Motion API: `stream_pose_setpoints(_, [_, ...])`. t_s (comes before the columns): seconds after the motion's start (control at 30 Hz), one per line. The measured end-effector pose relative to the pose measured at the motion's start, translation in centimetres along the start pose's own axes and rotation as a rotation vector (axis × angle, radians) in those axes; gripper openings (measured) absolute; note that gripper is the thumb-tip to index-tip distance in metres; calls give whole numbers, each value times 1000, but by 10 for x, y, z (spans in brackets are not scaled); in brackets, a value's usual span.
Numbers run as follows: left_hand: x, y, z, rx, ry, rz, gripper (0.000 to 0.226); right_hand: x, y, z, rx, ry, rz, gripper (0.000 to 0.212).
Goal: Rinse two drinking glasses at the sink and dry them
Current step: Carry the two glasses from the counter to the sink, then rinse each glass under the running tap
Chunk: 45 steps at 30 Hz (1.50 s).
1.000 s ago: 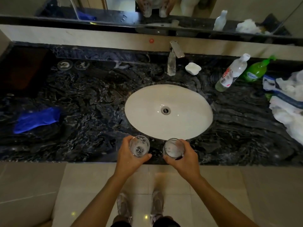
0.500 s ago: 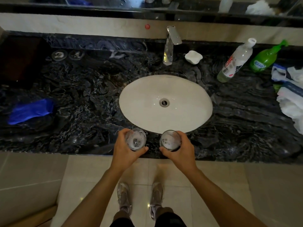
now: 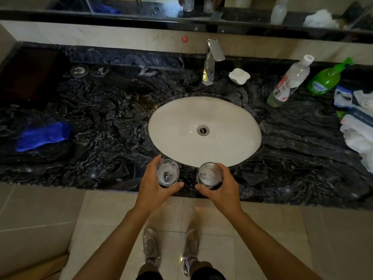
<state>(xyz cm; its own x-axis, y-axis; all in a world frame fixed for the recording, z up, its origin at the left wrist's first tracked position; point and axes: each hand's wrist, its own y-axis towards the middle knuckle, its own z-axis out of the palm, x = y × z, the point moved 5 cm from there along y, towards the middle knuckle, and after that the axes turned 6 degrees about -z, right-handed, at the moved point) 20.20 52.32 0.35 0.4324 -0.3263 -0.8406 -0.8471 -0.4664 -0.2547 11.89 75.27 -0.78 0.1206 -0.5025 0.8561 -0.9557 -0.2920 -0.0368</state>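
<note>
two hands, two glasses: the left hand (image 3: 153,184) has its fingers and thumb wrapped round one clear round drinking glass (image 3: 168,173), and the right hand (image 3: 222,190) is curled the same way round a second clear drinking glass (image 3: 209,174). both glasses are upright, side by side but apart, held over the front strip of the black veined marble counter (image 3: 105,110), just short of the near rim of the one white oval basin (image 3: 222,142). each glass shows a whitish film or foam inside. behind the basin stands a single chrome tap (image 3: 210,65), with one small white soap dish (image 3: 239,76) just to its right. further right stand two bottles, both tilted in this view: a clear plastic one with a white cap (image 3: 288,81) and a green plastic one (image 3: 327,78). a heap of white cloths (image 3: 357,136) lies at the right edge. on the left lies one bright blue cloth (image 3: 43,135), and at the back left are two small round clear discs (image 3: 79,70), side by side. down on the pale floor tiles (image 3: 40,219), two light shoes (image 3: 150,245) point at the counter.
</note>
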Motion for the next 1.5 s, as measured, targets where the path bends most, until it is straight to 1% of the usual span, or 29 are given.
stream_pose_setpoints(0.1, [-15, -1, -5, -9, 3, 18, 94, 2, -3, -3, 40, 12, 14, 101])
stream_pose_setpoints(0.17, [-26, 0, -9, -16, 33, 45, 84, 4, -5, -6, 51, 35, 23, 102])
stream_pose_setpoints(0.27, [-42, 4, -14, -12, 114, 105, 77, 6, -3, -13, 65, 59, 16, 95])
stream_pose_setpoints(0.4, [-60, 11, -15, -18, 216, 164, 74, 15, 8, -26, 46, 76, 8, 73])
stream_pose_setpoints(0.47, [-68, 16, -13, -24, 267, 190, 75, 23, 16, -34, 26, 68, -9, 65])
stream_pose_setpoints(0.6, [-85, 28, -5, -13, 405, 213, 80, 35, 37, -46, 24, 24, -24, 64])
stream_pose_setpoints(0.73, [-102, 49, 2, 30, 577, 216, 81, 49, 69, -57, 62, -77, -41, 64])
stream_pose_setpoints(0.93, [-117, 103, 6, 101, 704, 147, 80, 69, 133, -66, 77, -154, -35, 58])
stream_pose_setpoints(1.17, [-110, 179, 14, 140, 843, 143, 80, 93, 201, -61, 12, -100, 24, 50])
stream_pose_setpoints(1.33, [-95, 253, 23, 174, 956, 103, 82, 106, 256, -45, -24, -17, 93, 46])
stream_pose_setpoints(1.5, [-86, 329, 34, 176, 958, 125, 82, 103, 310, -40, -158, 221, 221, 39])
